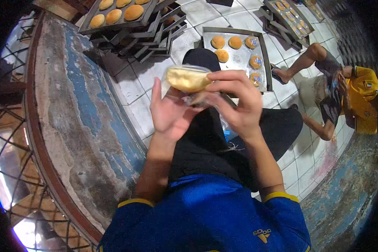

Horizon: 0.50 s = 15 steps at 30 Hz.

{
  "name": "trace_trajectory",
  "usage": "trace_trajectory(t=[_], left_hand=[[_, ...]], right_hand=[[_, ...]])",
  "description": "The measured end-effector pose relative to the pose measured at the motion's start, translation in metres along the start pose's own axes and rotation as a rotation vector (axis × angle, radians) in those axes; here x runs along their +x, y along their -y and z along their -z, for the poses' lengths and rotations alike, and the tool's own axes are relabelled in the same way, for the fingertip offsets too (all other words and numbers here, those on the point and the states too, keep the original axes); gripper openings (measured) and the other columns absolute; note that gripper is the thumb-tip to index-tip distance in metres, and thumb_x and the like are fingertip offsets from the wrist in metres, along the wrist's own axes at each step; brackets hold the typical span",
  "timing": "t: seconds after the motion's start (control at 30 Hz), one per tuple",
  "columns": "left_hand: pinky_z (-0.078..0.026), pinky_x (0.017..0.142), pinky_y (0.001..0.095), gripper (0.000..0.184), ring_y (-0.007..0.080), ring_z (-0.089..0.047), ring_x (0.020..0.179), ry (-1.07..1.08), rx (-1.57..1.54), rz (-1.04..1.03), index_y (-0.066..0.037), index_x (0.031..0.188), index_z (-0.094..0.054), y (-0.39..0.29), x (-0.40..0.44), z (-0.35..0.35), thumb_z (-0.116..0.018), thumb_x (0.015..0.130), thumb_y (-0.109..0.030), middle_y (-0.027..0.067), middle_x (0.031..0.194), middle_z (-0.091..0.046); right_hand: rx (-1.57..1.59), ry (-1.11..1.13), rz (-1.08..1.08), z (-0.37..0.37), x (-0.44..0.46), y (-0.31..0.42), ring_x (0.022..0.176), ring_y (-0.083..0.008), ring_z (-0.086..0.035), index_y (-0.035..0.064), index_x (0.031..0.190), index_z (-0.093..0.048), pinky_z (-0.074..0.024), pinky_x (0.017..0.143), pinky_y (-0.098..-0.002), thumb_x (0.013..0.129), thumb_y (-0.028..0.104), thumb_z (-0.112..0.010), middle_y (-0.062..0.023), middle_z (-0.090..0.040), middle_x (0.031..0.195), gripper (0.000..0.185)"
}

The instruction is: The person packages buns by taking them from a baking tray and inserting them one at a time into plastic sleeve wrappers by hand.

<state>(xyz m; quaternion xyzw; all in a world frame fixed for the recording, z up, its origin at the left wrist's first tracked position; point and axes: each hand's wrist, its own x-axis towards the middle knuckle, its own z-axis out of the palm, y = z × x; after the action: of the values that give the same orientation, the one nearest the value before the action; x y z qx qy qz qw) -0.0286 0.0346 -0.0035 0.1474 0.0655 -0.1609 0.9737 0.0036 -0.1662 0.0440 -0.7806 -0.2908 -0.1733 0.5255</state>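
Observation:
A pale round bread roll (187, 80) is held up in front of me, tilted so its pale flat side shows, with what looks like clear plastic around it. My right hand (241, 101) pinches its right edge between thumb and fingers. Below and to the left, my left hand (170, 115) has its palm turned up and its thumb stretched out. Its other fingers are blurred and partly hidden behind the roll and the loose plastic.
A metal tray (235, 32) on the tiled floor (140, 111) holds loose and bagged rolls. Stacked trays with rolls (113, 17) stand at upper left, another stack of trays (296, 21) at upper right. A person in a yellow shirt (361, 101) sits at right. Blue plastic (227, 135) lies near my lap.

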Motion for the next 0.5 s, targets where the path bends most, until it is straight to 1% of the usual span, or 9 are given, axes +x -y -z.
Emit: trace_trajectory(t=[0.03,0.07,0.1,0.17,0.2,0.3,0.33,0.43,0.5], left_hand=[[-0.055,0.110,0.0498,0.070,0.0337,-0.064,0.132,-0.248,0.252,-0.071,-0.011,0.159,-0.045,-0.001,-0.008,-0.001,-0.048,0.109,-0.060,0.0172,0.149,-0.060],[-0.052,0.111,0.0424,0.055,0.0277,-0.063,0.132,-0.347,0.476,-0.174,-0.007,0.156,-0.049,-0.001,-0.009,0.005,-0.059,0.111,-0.036,0.0148,0.148,-0.061],[-0.052,0.111,0.0424,0.055,0.0277,-0.063,0.132,-0.338,0.479,-0.174,-0.007,0.156,-0.049,-0.003,-0.010,0.013,-0.059,0.111,-0.036,0.0148,0.148,-0.061],[-0.049,0.112,0.0361,0.049,0.0232,-0.065,0.126,-0.332,1.141,-0.482,-0.003,0.151,-0.054,-0.005,-0.014,0.026,-0.069,0.106,-0.015,0.0122,0.144,-0.063],[-0.050,0.106,0.0325,0.042,0.0185,-0.068,0.117,-0.301,0.975,-0.405,-0.002,0.141,-0.065,-0.004,-0.015,0.020,-0.075,0.101,-0.010,0.0097,0.132,-0.070],[-0.051,0.098,0.0302,0.035,0.0146,-0.069,0.111,-0.281,1.197,-0.390,-0.002,0.132,-0.071,-0.008,-0.013,0.020,-0.078,0.099,-0.014,0.0064,0.121,-0.075],[-0.050,0.089,0.0289,0.029,0.0115,-0.068,0.105,-0.285,1.257,-0.468,-0.002,0.123,-0.076,-0.008,-0.009,0.014,-0.080,0.098,-0.015,0.0037,0.110,-0.076],[-0.047,0.083,0.0273,0.020,0.0097,-0.064,0.093,-0.270,1.501,-0.481,-0.002,0.113,-0.075,-0.014,-0.001,0.015,-0.080,0.098,-0.015,0.0007,0.101,-0.074],[-0.044,0.078,0.0255,0.015,0.0074,-0.059,0.087,-0.273,1.417,-0.445,-0.003,0.106,-0.073,-0.021,-0.008,0.012,-0.079,0.099,-0.014,-0.0019,0.094,-0.069]], right_hand=[[0.145,-0.073,-0.036,0.002,0.000,-0.002,0.102,-0.0269,-0.074,0.0026,0.107,-0.077,-0.0563,0.092,-0.0363,0.086,0.004,-0.083,-0.0110,-0.079,0.108,0.022],[0.193,-0.060,-0.117,0.003,-0.003,-0.006,0.103,-0.0248,-0.075,0.0012,0.109,-0.078,-0.0571,0.094,-0.0350,0.090,0.003,-0.079,-0.0124,-0.080,0.112,0.018],[0.188,-0.066,-0.111,0.003,-0.007,-0.013,0.103,-0.0248,-0.075,0.0012,0.109,-0.078,-0.0571,0.094,-0.0350,0.090,0.003,-0.079,-0.0124,-0.080,0.112,0.018],[0.293,0.057,-0.445,0.001,-0.020,-0.028,0.099,-0.0215,-0.076,-0.0008,0.110,-0.077,-0.0580,0.092,-0.0339,0.095,0.003,-0.075,-0.0131,-0.080,0.109,0.015],[0.316,0.077,-0.481,-0.002,-0.023,-0.032,0.097,-0.0188,-0.076,-0.0021,0.111,-0.077,-0.0581,0.090,-0.0327,0.098,0.004,-0.072,-0.0130,-0.080,0.108,0.015],[0.397,0.042,-0.563,-0.002,-0.030,-0.034,0.097,-0.0163,-0.075,-0.0024,0.110,-0.077,-0.0580,0.089,-0.0312,0.099,0.005,-0.074,-0.0122,-0.080,0.107,0.014],[0.396,0.043,-0.567,-0.002,-0.029,-0.035,0.097,-0.0163,-0.075,-0.0024,0.110,-0.077,-0.0580,0.089,-0.0312,0.099,0.005,-0.074,-0.0122,-0.080,0.107,0.014],[0.304,0.091,-0.501,0.001,-0.028,-0.038,0.098,-0.0150,-0.075,-0.0037,0.112,-0.075,-0.0601,0.089,-0.0293,0.101,0.006,-0.073,-0.0116,-0.079,0.109,0.015],[0.341,0.061,-0.598,0.004,-0.027,-0.033,0.091,-0.0147,-0.076,-0.0041,0.109,-0.076,-0.0613,0.082,-0.0275,0.100,0.006,-0.075,-0.0113,-0.080,0.101,0.014]])
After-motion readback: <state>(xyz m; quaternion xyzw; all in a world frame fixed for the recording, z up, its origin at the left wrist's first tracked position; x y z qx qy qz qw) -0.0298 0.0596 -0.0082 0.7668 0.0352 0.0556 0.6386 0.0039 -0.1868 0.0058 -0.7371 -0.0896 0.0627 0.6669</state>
